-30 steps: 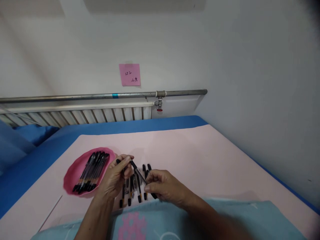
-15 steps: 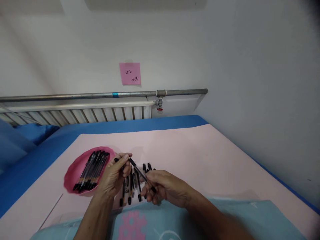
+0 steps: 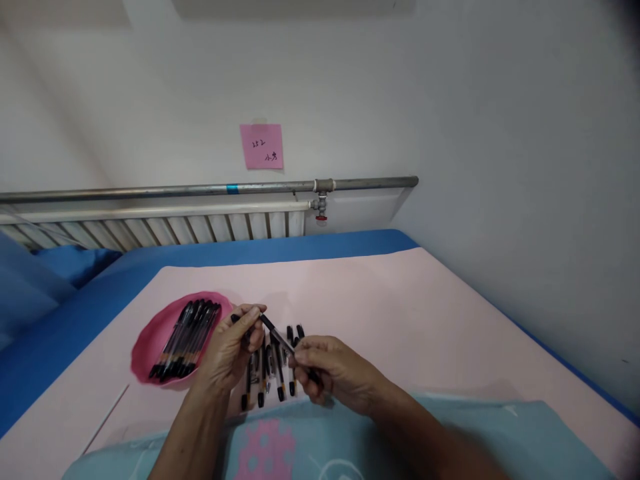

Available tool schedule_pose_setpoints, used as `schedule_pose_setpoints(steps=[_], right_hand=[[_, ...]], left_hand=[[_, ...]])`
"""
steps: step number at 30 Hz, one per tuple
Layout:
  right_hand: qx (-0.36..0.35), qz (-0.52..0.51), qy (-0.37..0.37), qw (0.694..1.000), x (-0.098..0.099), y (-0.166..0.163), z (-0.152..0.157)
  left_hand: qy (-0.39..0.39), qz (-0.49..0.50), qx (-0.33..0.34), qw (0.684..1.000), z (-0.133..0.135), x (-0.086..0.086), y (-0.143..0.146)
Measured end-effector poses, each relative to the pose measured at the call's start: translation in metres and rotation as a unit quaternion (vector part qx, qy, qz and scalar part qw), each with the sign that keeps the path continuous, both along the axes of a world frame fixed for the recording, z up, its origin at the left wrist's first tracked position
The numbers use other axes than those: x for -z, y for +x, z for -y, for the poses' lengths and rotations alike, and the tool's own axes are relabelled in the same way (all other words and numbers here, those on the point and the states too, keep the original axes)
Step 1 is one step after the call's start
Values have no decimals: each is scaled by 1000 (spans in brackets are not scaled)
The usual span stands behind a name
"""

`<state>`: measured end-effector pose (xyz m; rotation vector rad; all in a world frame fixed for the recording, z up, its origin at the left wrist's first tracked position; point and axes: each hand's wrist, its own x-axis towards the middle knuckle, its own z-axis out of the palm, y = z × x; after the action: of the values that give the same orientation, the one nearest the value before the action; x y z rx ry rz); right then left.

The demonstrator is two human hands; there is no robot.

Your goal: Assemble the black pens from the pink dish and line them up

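My left hand pinches the upper end of a black pen with closed fingers. My right hand grips the lower part of the same pen, fingers curled round it. The pen slants between the two hands, just above a row of several loose black pens lying on the pink sheet. To the left, a pink oval dish holds several more black pens laid side by side.
A thin white stick lies on the pink sheet at the lower left. A light blue cloth with a pink print covers the near edge. Blue bedding surrounds the sheet. A radiator and metal pipe run along the wall, under a pink note.
The right hand slid a little down along the pen and then settled; the left hand kept its pinch on the upper end. The view shifted slightly.
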<state>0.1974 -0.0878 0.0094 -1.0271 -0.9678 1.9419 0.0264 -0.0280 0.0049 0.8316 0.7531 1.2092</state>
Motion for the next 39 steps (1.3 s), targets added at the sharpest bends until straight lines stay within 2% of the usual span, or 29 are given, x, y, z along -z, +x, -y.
schedule_pose_setpoints(steps=[3, 8, 11, 13, 16, 18, 22, 24, 28, 35, 37, 39], right_hand=[[45, 14, 15, 999, 0, -1, 0], [-46, -25, -20, 998, -2, -1, 1], [-1, 49, 25, 998, -2, -2, 2], [39, 132, 70, 988, 0, -3, 2], [95, 264, 162, 946, 3, -5, 4], [117, 308, 199, 923, 3, -5, 3], [105, 282, 177, 937, 1, -2, 2], [101, 259, 170, 945, -1, 0, 2], [101, 255, 175, 946, -2, 3, 3], [115, 266, 186, 939, -3, 22, -6], [132, 302, 188, 925, -5, 31, -10], [146, 391, 213, 884, -7, 39, -14]], left_hand=[[4, 0, -4, 1000, 0, 1, 0], [5, -2, -3, 1000, 1, 1, 0], [0, -2, -9, 1000, 0, 2, 1], [-9, 6, -31, 999, -3, 3, 0], [-28, 32, -96, 994, -8, 2, -5], [-41, 55, -128, 989, -12, 0, -11], [-99, 90, -135, 982, -14, -5, -17], [-112, 88, -162, 976, -14, -7, -20], [-93, 72, -233, 965, -18, -8, -29], [-96, 110, -272, 951, -26, -7, -54], [-105, 112, -269, 951, -27, -5, -55], [-107, 97, -253, 957, -27, -4, -51]])
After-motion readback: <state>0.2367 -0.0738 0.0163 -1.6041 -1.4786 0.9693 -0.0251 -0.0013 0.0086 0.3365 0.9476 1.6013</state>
